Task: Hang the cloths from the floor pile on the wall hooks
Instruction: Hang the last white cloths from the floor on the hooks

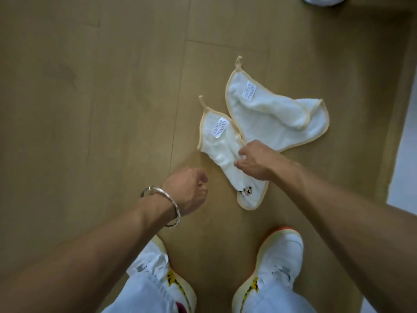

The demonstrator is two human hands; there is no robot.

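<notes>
White terry near cloth [222,152] w/ beige binding lies on the tan wood-plank floor [90,109] in the head view, the only feed I get from here. It is crumpled lengthwise, its beige hanging loop [201,100] pointing away from the person and its small embroidered bear patch [245,191] at the near end. A white care label sits near the loop end.

A matching white far cloth [277,123] w/ beige trim lies beyond it to the right, partly folded over itself, w/ its own loop [238,62] at the top. The two cloths touch along the near cloth's right edge.

The right hand [255,160] is down on the near cloth approx. mid-length, fingers curled and pinching a bit of the white fabric. The left hand [189,193] hovers just left of that cloth, fingers loosely curled, gripping nothing. It wears a twisted silver bangle [173,199] at the wrist.

At the bottom of the frame I see white sneakers [282,251] w/ pale yellow soles and white trouser legs. A grey-white object [322,0] is cut off at the top right, so I can't ID it.
</notes>
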